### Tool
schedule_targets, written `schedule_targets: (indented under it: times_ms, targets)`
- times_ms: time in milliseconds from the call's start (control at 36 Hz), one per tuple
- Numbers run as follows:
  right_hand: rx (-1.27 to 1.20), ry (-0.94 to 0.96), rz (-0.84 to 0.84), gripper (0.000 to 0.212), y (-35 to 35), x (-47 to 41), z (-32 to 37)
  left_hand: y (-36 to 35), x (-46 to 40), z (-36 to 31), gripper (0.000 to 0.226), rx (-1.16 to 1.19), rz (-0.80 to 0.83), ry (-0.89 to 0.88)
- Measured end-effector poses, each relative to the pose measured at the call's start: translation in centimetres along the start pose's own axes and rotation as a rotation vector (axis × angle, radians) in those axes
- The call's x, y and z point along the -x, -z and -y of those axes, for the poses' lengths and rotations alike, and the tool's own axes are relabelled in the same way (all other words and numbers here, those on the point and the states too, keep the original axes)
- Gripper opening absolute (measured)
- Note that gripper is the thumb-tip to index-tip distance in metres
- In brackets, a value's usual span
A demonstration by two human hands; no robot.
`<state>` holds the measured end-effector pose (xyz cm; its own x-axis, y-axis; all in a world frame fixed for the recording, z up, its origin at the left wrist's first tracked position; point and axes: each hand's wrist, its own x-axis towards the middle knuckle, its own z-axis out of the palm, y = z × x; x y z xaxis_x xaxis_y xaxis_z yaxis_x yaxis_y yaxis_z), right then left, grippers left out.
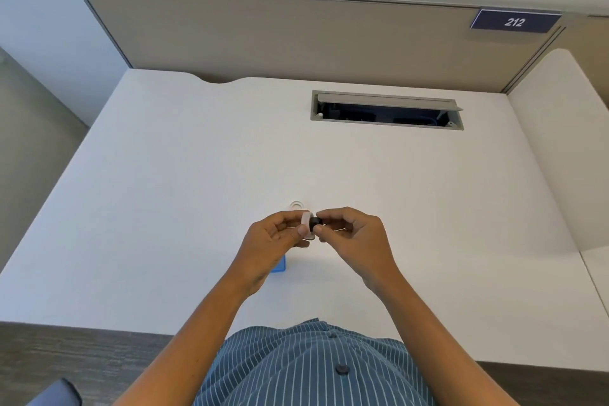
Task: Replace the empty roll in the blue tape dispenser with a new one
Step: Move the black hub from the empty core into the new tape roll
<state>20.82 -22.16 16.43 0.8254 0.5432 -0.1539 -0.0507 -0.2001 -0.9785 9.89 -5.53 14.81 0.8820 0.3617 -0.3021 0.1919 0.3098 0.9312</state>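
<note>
Two hands raised above desk (164, 175): left hand (275, 239) pinching clear tape roll (307, 225), right hand (354, 236) pinching black hub (317, 222) at its core, probably seating it. Blue dispenser (279, 266) on desk, mostly hidden under left hand. Second clear ring (297, 205) just beyond. Nothing obstructing.

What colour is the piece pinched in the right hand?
Black, a small hub beside the clear roll; head view.
</note>
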Motion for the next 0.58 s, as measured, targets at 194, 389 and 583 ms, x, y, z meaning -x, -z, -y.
schedule_targets:
  times_ms: [194,389,583]
  targets:
    - [-0.008,0.027,0.022,0.030,0.0,0.2,0.2,-0.3,0.6,-0.2,0.037,-0.004,-0.036,-0.022]
    - [-0.009,0.034,0.046,0.027,0.1,0.4,0.2,-0.6,1.1,0.0,0.041,-0.026,-0.069,-0.021]
    - [-0.044,0.035,0.075,0.034,0.2,0.6,0.5,-0.8,1.7,0.1,0.042,-0.027,-0.086,-0.019]
